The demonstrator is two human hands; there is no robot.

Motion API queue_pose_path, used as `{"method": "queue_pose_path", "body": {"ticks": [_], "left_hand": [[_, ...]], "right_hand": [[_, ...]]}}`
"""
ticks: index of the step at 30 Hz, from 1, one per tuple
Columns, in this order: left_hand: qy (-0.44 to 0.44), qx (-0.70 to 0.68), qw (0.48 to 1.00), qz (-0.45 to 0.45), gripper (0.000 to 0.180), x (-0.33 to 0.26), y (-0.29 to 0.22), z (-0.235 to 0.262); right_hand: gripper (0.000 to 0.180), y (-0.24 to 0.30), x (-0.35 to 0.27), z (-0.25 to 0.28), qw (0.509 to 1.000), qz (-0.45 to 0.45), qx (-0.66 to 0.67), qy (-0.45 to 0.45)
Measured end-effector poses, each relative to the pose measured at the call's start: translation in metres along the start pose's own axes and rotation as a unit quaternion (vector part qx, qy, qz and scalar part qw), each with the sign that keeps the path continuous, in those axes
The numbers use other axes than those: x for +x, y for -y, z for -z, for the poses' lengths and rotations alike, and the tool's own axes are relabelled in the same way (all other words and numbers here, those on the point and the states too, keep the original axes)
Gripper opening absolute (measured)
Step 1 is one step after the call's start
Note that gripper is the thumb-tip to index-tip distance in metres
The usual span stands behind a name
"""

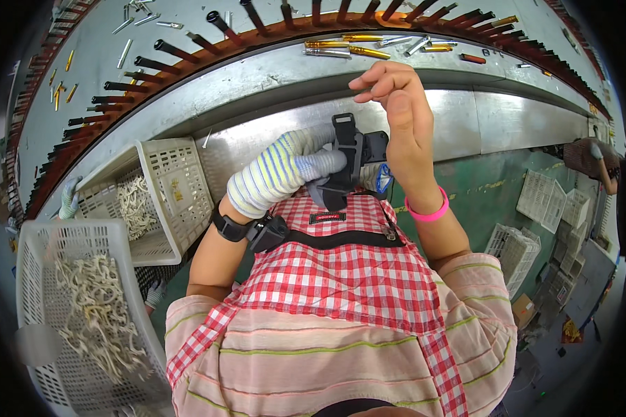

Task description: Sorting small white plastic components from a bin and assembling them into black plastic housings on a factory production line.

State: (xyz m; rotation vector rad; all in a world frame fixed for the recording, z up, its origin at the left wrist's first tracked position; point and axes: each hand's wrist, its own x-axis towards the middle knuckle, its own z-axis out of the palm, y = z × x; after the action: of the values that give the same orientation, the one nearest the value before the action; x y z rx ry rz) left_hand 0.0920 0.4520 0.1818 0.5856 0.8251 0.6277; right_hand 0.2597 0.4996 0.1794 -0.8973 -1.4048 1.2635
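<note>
My left hand (285,163), in a white knit glove with blue and yellow stripes and grey fingertips, is closed on a black wrist strap with a plastic mount (351,156) in front of my apron. A similar black strap with a small box-shaped device (268,233) sits around my left wrist. My bare right hand (400,104) is raised just right of the mount, its fingers loosely bent and holding nothing. A pink band (428,208) circles the right wrist. Beside the mount, a small blue and white bundle (382,178) shows partly; I cannot make out its kind.
Two white plastic baskets (177,191) with pale, curved parts stand at the left. A curved rail (146,87) of upright dark rods crosses the bench, with chrome and gold tubes (348,50) lying nearby. A co-worker's gloved hand (69,198) is far left; another person (591,160) is far right.
</note>
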Motion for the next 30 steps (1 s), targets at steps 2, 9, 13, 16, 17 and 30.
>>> {"method": "queue_pose_path", "body": {"ticks": [2, 9, 13, 16, 17, 30], "left_hand": [[0.006, 0.028, 0.998, 0.056, 0.041, 0.0, -0.003, 0.003], [-0.132, -0.036, 0.987, -0.08, 0.048, 0.0, -0.004, -0.002], [-0.18, -0.061, 0.972, -0.138, 0.059, 0.005, 0.007, 0.001], [-0.209, 0.004, 0.964, -0.162, 0.062, 0.006, 0.015, 0.003], [-0.209, 0.004, 0.964, -0.162, 0.062, 0.004, 0.013, 0.002], [-0.08, 0.202, 0.954, -0.208, 0.073, -0.007, 0.007, 0.017]], "right_hand": [[0.017, 0.003, 0.002, 0.001, 1.0, 0.016, 0.002, -0.004], [0.007, 0.011, -0.015, 0.025, 0.953, 0.187, -0.235, -0.04], [0.013, 0.015, -0.028, 0.013, 0.976, 0.035, -0.21, 0.049], [0.019, 0.016, -0.03, 0.004, 0.981, -0.118, -0.133, 0.081], [0.024, 0.015, -0.031, 0.003, 0.981, -0.158, -0.087, 0.078], [0.031, 0.026, -0.025, 0.015, 0.957, -0.233, 0.011, 0.171]]}}
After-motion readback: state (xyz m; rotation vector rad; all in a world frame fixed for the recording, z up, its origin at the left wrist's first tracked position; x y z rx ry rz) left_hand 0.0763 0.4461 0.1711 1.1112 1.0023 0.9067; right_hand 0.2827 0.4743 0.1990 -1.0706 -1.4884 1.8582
